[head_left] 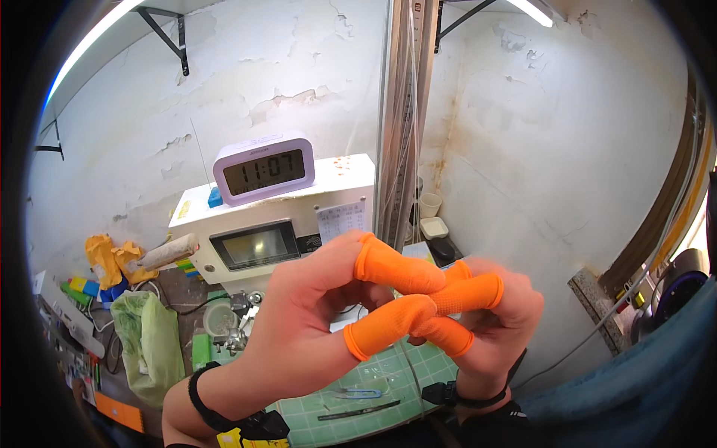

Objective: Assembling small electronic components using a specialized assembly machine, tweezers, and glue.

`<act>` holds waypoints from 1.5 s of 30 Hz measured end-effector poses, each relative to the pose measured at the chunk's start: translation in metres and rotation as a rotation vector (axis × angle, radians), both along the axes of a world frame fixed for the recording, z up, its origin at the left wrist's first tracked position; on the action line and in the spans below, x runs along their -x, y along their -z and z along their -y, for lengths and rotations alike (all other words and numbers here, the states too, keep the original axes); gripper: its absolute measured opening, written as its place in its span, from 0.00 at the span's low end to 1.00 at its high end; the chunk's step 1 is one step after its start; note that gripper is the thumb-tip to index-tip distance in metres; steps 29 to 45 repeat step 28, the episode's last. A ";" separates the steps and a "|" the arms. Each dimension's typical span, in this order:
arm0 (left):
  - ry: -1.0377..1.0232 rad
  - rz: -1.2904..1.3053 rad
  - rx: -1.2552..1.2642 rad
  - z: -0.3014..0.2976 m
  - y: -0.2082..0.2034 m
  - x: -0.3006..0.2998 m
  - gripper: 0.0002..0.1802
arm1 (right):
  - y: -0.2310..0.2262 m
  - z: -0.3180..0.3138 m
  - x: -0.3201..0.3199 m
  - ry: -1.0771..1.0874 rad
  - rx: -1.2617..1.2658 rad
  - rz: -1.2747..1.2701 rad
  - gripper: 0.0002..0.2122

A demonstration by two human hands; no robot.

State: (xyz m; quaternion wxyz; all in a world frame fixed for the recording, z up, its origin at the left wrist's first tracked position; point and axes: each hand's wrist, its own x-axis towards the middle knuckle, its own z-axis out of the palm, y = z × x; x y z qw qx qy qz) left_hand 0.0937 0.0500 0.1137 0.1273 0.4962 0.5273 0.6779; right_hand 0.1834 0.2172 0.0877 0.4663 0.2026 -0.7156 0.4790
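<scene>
My left hand (287, 317) and my right hand (515, 313) are raised in front of me, fingertips meeting. Orange rubber finger cots (399, 270) cover the thumb and index finger of each hand. Both hands are closed in a pinch, tips pressed together; whatever lies between them, if anything, is hidden or too small to make out. Black straps circle both wrists. Below the hands, a green gridded mat (321, 424) carries a dark slim tool, perhaps tweezers (358, 410), and small blue-handled snips (358, 393).
Behind stands a white machine (193, 250) with a screen (255, 245) and metal fittings (240, 325); a lilac digital clock (266, 200) sits on top. A green plastic bag (149, 343) and orange gloves (112, 257) lie left. Small white cups (431, 203) stand beyond a vertical post (403, 112).
</scene>
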 end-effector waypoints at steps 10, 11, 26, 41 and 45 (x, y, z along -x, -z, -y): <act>0.087 0.484 0.026 0.018 0.004 -0.001 0.14 | 0.011 0.018 -0.016 -0.240 0.482 0.169 0.04; 0.089 0.495 0.033 0.019 0.004 -0.001 0.14 | 0.012 0.021 -0.016 -0.236 0.558 0.133 0.04; 0.014 0.433 0.040 0.033 0.013 0.008 0.13 | 0.012 0.034 -0.003 0.133 -0.043 0.138 0.11; 0.017 0.417 0.036 0.033 0.014 0.010 0.14 | 0.015 0.033 0.000 0.148 -0.055 0.108 0.11; 0.017 0.417 0.036 0.033 0.014 0.010 0.14 | 0.015 0.033 0.000 0.148 -0.055 0.108 0.11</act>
